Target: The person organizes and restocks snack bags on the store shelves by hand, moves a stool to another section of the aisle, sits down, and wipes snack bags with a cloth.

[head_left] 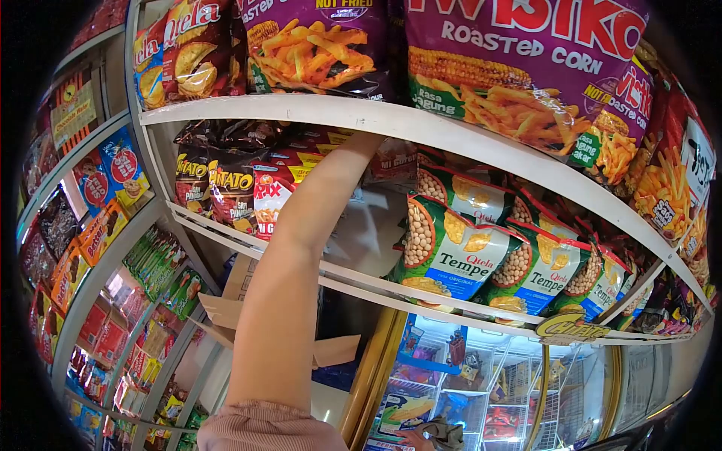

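Observation:
My left arm reaches up into the middle shelf. My left hand (367, 141) goes in behind the white upper shelf edge, so its fingers are hidden. Close to it lie dark red snack bags marked Mi Goreng (395, 159). Left of the forearm stand Chitato bags (232, 188) and a red-and-white snack bag (271, 188). On the right side of this shelf, green-and-white Qtela Tempe bags (466, 259) stand in rows. No right hand of mine can be made out.
Large purple Twistko bags (519, 68) fill the top shelf. An opened cardboard box (226, 308) sits below the rack. A glass-fronted freezer (489, 376) stands at lower right. More snack shelves (113, 278) line the left. A yellow Cheetos sign (571, 328) hangs from the lower shelf edge.

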The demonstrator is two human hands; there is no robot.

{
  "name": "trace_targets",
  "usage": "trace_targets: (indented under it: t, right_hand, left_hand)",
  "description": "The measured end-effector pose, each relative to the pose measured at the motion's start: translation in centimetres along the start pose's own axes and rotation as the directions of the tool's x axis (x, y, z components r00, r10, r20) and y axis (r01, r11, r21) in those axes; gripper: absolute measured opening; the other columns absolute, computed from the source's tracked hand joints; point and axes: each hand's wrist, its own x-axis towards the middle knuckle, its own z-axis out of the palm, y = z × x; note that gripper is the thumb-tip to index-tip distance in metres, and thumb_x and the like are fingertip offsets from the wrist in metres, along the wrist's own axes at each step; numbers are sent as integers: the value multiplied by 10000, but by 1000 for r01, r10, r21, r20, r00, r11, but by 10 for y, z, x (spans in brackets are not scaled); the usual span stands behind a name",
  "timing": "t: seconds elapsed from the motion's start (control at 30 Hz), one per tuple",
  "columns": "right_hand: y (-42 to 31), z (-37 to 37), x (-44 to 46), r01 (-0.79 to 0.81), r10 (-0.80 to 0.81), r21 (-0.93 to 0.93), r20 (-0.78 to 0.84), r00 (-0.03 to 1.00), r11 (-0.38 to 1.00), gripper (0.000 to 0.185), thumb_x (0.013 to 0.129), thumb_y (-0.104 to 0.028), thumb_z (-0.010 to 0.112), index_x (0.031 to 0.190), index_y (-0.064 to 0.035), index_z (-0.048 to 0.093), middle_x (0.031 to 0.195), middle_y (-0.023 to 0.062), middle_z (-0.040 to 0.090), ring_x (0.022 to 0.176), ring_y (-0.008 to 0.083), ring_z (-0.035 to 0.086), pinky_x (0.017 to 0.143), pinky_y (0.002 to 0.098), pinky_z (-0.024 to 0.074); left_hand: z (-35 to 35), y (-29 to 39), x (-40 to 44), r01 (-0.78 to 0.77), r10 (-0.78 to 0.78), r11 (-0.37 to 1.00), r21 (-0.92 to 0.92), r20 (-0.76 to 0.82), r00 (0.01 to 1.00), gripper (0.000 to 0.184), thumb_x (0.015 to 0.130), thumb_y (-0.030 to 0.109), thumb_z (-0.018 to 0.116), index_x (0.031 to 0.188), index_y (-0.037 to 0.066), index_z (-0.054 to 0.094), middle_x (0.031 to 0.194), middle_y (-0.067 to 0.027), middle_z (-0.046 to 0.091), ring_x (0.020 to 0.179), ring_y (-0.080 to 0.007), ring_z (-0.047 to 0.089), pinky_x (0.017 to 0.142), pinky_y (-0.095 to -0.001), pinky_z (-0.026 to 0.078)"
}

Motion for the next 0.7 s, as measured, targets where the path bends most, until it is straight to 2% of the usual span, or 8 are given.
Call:
trace_targets:
  t: [0.33, 0.57, 0.7]
  right_hand:
    - [-1, 4, 8, 3, -3, 3, 53, 999, 1000, 380, 805, -105, 651, 1161, -49, 532, 1049, 128, 575, 855, 203, 610, 717, 305, 493]
    - [2, 8, 6, -1, 0, 9, 79, 997, 1000, 383, 812, -121, 648, 1168, -46, 528, 1062, 133, 572, 863, 205, 614, 729, 306, 494]
    - [4, 7, 6, -7, 6, 6, 89, 996, 1000, 385, 816, -130, 646, 1172, -44, 526, 1070, 135, 570, 868, 207, 617, 736, 307, 494]
  left_hand:
    - [-4, -10, -5, 8, -9, 1000, 6, 13, 1000, 417, 792, 154, 556, 1203, 91, 535, 1211, -149, 527, 1153, -315, 472, 955, -408, 388]
    - [20, 9, 5, -43, 46, 983, 178, -15, 999, 430, 785, 149, 565, 1209, 89, 528, 1215, -154, 522, 1155, -320, 469, 958, -408, 387]
    - [28, 11, 9, -46, 50, 975, 217, -14, 999, 438, 781, 146, 570, 1213, 89, 524, 1218, -157, 519, 1155, -323, 467, 960, -408, 386]
